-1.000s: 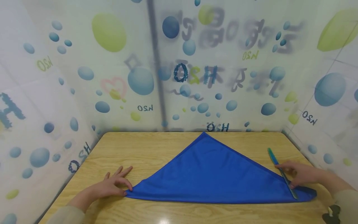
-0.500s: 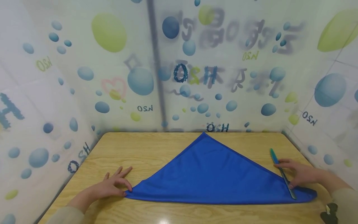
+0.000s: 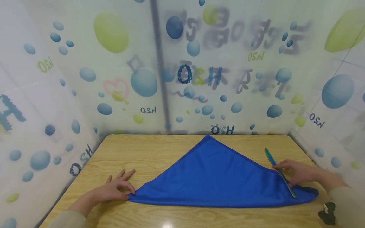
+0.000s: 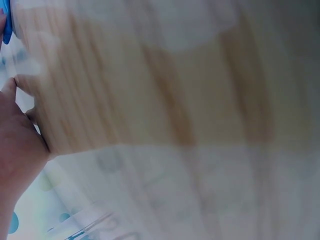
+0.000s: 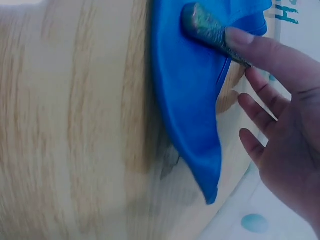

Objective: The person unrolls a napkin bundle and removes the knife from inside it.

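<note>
A blue cloth napkin [image 3: 216, 177], folded into a triangle, lies flat with its peak towards the far table edge. My left hand [image 3: 112, 189] pinches its left corner between thumb and index finger; the other fingers are spread. In the left wrist view, only part of that hand [image 4: 20, 145] shows. My right hand [image 3: 303, 173] holds a shiny blue-green table knife [image 3: 270, 156] slantwise over the napkin's right part. From the right wrist, the thumb lies on the knife's patterned handle [image 5: 207, 25], above the cloth. The napkin's right tip [image 5: 202, 170] trails free beyond it.
The light wooden table [image 3: 137, 152] has rounded far corners. Pale curtain-like walls [image 3: 119, 79] with printed bubbles and mirrored lettering stand close behind it and on both sides. A dark patch [image 3: 327, 213] shows beside the right sleeve.
My right hand and the knife first shift slightly right, then move left. The napkin's right end shifts left with them and its right edge bunches. My left hand stays in place.
</note>
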`<state>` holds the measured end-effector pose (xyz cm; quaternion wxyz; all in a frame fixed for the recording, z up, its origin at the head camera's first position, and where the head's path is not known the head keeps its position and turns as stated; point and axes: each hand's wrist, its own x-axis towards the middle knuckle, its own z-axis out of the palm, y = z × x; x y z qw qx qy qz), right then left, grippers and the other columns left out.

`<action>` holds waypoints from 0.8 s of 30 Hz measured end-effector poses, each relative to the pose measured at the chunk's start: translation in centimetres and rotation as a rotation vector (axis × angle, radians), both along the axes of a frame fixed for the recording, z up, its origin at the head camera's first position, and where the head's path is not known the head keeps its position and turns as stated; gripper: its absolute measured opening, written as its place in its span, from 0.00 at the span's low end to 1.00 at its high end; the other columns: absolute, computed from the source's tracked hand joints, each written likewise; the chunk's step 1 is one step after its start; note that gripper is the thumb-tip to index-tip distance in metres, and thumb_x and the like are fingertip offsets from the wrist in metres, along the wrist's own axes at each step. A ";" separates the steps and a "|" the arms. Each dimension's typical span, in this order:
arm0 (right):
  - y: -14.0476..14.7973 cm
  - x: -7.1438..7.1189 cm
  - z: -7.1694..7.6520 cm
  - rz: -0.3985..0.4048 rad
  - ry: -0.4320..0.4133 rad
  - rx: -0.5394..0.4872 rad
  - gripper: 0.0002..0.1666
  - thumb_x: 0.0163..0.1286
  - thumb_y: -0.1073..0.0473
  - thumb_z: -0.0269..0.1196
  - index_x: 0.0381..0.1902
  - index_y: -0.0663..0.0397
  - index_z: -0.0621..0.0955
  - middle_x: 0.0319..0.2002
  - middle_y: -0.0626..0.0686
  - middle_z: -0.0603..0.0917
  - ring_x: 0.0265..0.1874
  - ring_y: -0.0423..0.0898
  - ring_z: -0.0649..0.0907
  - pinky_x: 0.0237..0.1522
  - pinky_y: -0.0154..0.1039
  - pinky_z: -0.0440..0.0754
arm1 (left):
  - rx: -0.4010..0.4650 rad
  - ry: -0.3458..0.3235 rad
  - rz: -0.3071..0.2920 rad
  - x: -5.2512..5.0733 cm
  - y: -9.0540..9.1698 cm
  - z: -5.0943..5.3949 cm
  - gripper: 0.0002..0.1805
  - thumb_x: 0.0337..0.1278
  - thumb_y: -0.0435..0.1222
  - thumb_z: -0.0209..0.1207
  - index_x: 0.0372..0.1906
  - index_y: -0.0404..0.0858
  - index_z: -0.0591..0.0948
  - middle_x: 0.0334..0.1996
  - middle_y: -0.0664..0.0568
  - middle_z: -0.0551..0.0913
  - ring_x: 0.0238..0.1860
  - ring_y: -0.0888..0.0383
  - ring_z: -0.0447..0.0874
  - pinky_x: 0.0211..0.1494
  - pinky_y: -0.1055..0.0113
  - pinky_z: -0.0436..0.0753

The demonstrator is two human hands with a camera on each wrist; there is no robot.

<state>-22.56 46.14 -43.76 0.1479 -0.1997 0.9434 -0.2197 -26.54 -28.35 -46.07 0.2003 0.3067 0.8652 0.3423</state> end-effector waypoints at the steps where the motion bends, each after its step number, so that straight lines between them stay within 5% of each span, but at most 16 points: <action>1: -0.2 0.0 0.1 -0.015 -0.024 0.000 0.46 0.44 0.55 0.77 0.62 0.62 0.75 0.54 0.62 0.73 0.52 0.61 0.74 0.46 0.41 0.75 | 0.000 0.001 0.000 0.0 0.0 0.0 0.05 0.55 0.42 0.65 0.37 0.54 0.85 0.74 0.28 0.46 0.68 0.23 0.20 0.52 0.25 0.15; 9: -1.1 -0.2 0.7 -0.144 -0.212 -0.046 0.48 0.45 0.66 0.76 0.64 0.71 0.70 0.60 0.78 0.70 0.58 0.75 0.71 0.54 0.60 0.75 | 0.004 -0.011 0.000 0.0 0.1 0.0 0.05 0.55 0.41 0.65 0.37 0.53 0.85 0.73 0.28 0.45 0.68 0.23 0.19 0.52 0.26 0.15; 15: -1.0 0.0 0.6 -0.171 -0.193 -0.034 0.45 0.45 0.65 0.77 0.62 0.71 0.73 0.57 0.75 0.74 0.55 0.71 0.76 0.55 0.64 0.73 | 0.003 0.000 -0.004 0.0 0.0 -0.2 0.05 0.55 0.41 0.65 0.37 0.54 0.85 0.74 0.28 0.46 0.68 0.23 0.19 0.52 0.26 0.15; 19: -0.3 0.2 0.3 -0.155 -0.158 -0.032 0.41 0.47 0.64 0.76 0.60 0.70 0.75 0.53 0.71 0.77 0.51 0.67 0.78 0.51 0.60 0.77 | 0.002 0.000 -0.006 0.0 0.1 -0.1 0.05 0.55 0.41 0.65 0.37 0.54 0.85 0.73 0.28 0.45 0.68 0.23 0.19 0.52 0.26 0.15; 24: 0.4 0.8 0.0 -0.109 -0.097 -0.055 0.31 0.50 0.62 0.75 0.52 0.66 0.80 0.48 0.62 0.81 0.46 0.60 0.80 0.42 0.40 0.79 | 0.002 0.005 -0.005 0.0 0.1 0.1 0.05 0.55 0.41 0.65 0.37 0.54 0.85 0.73 0.28 0.45 0.68 0.23 0.19 0.52 0.26 0.15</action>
